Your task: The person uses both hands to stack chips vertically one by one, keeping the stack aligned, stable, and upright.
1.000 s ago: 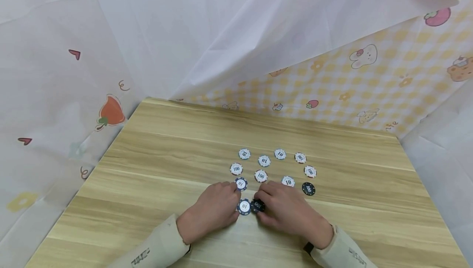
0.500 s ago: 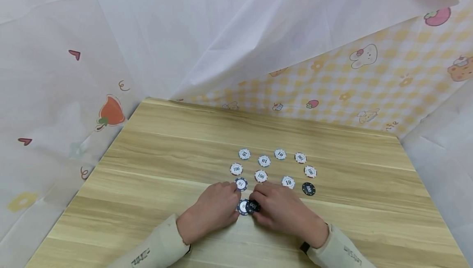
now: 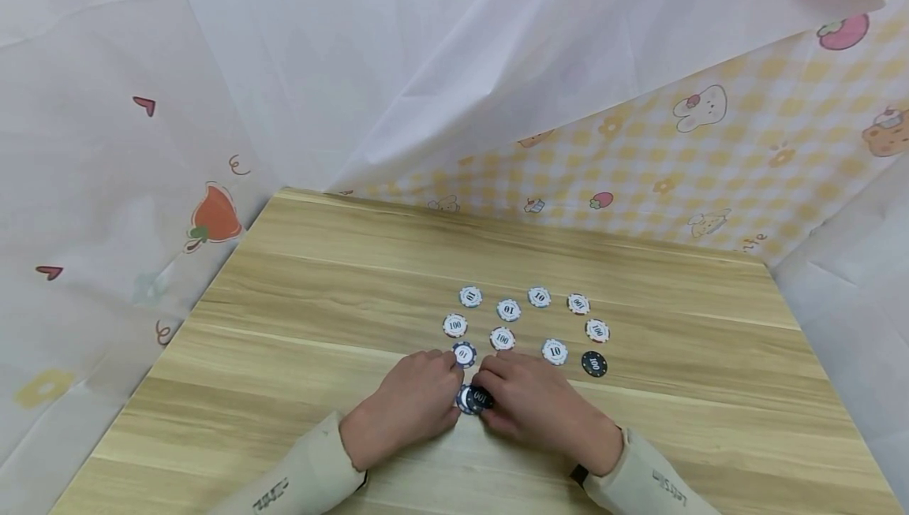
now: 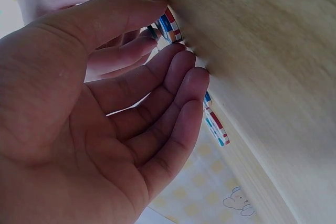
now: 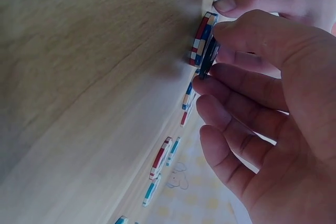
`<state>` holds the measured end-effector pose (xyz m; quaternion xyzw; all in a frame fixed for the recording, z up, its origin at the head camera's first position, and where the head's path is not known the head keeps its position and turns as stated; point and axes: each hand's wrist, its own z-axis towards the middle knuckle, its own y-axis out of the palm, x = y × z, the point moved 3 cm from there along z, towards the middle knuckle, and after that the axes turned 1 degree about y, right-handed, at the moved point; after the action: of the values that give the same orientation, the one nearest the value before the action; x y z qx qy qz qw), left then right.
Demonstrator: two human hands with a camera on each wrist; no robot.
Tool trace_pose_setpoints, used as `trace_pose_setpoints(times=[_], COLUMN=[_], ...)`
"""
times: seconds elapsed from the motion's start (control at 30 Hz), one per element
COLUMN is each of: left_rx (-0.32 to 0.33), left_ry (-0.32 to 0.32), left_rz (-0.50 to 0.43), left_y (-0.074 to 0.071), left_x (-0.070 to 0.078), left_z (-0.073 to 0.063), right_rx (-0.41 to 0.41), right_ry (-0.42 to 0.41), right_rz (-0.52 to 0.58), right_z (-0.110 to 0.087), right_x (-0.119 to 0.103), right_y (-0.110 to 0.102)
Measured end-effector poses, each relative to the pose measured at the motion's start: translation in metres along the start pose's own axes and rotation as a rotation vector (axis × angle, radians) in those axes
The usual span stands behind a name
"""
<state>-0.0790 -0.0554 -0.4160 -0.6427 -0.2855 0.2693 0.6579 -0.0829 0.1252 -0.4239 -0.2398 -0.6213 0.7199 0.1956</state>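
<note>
With the thumb and fingers of the right hand [image 3: 545, 406] pinching its edges, a black poker chip [image 3: 480, 397] marked 100 overlaps a short stack of chips [image 5: 198, 43]. In the right wrist view it is slightly tilted against the stack's top. The stack has a blue-edged chip [image 3: 464, 400] over a red-edged one. My left hand [image 3: 413, 395] has its thumb and index finger at opposite sides of the stack [image 4: 170, 27], holding it on the table. Just beyond lies a blue-edged chip [image 3: 464, 354] marked 10, beside the left fingertips.
Several loose chips lie flat past the hands, including a red-edged 100 chip [image 3: 502, 338] and a light-blue-edged 10 chip [image 3: 555, 352]. Another black chip [image 3: 594, 363] is to the right. Patterned cloth [image 3: 639, 160] rises behind the wooden table [image 3: 319, 278].
My right hand has slid left with the black chip, from beside the stack to overlapping most of the blue-edged chip. The left hand has stayed in place.
</note>
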Motion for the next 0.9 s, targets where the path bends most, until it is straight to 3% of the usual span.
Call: trace_pose_setpoints(times=[0.9], left_rx=[0.004], left_ry=[0.011], left_rz=[0.021], left_y=[0.002], left_x=[0.0004], left_z=[-0.0013], right_rx=[-0.036], right_ry=[-0.011], right_rz=[-0.037], right_z=[0.0102], right_x=[-0.0051], right_y=[0.0001])
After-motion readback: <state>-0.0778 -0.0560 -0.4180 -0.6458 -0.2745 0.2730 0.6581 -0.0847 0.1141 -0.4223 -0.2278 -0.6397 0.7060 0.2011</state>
